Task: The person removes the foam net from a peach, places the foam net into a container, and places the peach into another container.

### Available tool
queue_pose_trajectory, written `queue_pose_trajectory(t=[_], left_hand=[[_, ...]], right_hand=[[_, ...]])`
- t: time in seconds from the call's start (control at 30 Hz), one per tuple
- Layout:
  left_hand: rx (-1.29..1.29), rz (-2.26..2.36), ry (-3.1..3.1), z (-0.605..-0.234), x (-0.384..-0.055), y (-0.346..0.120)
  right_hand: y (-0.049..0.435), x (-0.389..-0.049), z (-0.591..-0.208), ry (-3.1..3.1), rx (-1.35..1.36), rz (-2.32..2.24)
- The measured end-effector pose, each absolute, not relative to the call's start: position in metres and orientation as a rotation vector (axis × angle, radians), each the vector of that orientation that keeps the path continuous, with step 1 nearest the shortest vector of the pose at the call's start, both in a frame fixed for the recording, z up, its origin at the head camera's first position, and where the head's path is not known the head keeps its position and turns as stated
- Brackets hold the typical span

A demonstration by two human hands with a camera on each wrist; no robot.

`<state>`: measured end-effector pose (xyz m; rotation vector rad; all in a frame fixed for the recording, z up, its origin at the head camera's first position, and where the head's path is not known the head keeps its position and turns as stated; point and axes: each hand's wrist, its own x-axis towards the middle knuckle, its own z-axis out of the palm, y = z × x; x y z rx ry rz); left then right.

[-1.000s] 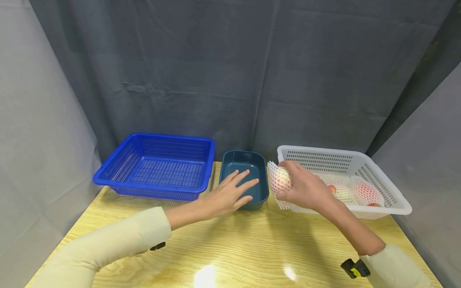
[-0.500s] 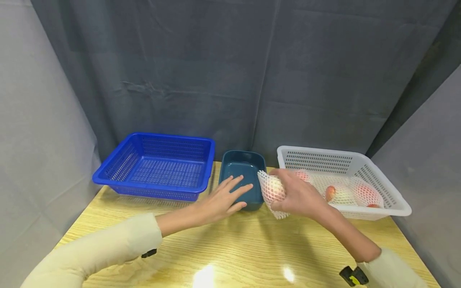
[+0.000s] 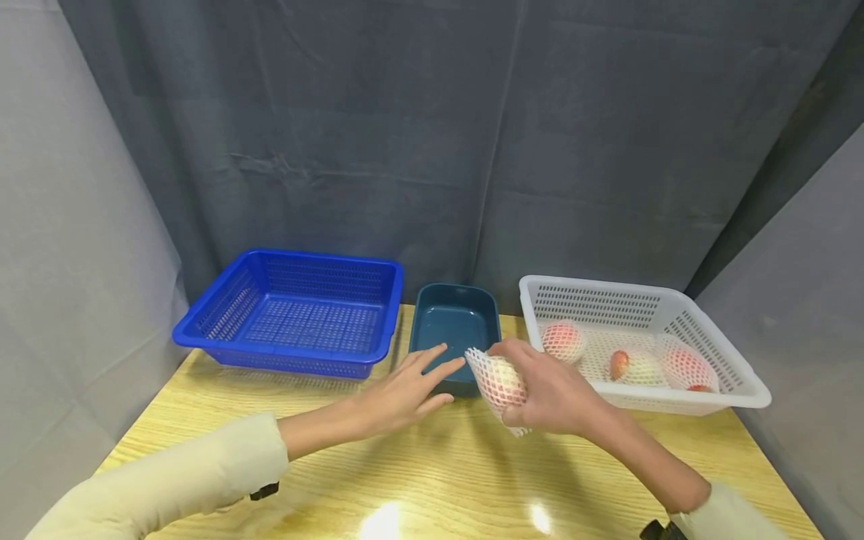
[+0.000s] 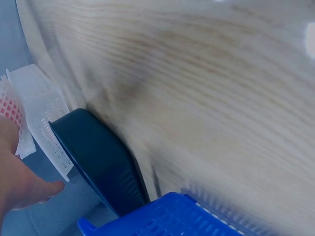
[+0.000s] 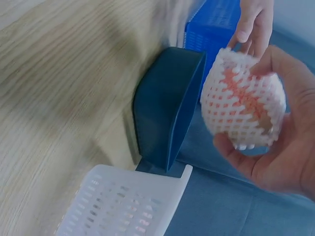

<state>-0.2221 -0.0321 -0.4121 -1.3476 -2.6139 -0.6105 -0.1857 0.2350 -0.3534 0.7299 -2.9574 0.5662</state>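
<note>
My right hand [image 3: 556,394] grips a red-and-cream round fruit [image 3: 502,384] in a white foam net sleeve, in front of the dark teal bin [image 3: 456,292]. Thumb and fingers curl around the netted fruit [image 5: 243,101] in the right wrist view, and loose net extends past it. Close to its left, my left hand [image 3: 401,394] is held with fingers extended and slightly spread, holding nothing. Its fingertips overlap the front of the bin in the head view. At the edge of the left wrist view, part of the netted fruit [image 4: 11,110] shows beyond the hand.
A white slotted basket [image 3: 675,399] on the right contains 3 more netted fruits. On the left stands a blue slotted basket [image 3: 290,354] with nothing in it. The three containers line the back of the wooden table [image 3: 432,480], before a grey curtain [image 3: 378,135].
My right hand has carried the netted fruit left and toward me, away from the white basket. My left hand has drawn back slightly left and toward me, fingers still extended.
</note>
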Motion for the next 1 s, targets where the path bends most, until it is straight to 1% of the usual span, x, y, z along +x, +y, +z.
queue_pose_trajectory(t=[0.57, 1.0], left_hand=[[-1.331, -0.545, -2.614, -0.427, -0.216, -0.042], [-1.321, -0.549, -2.65, -0.434, -0.212, -0.042]], right_hand=[[0.233, -0.182, -0.375, -2.971, 1.006, 0.546], [0.229, -0.187, -0.392, -2.959, 1.063, 0.563]])
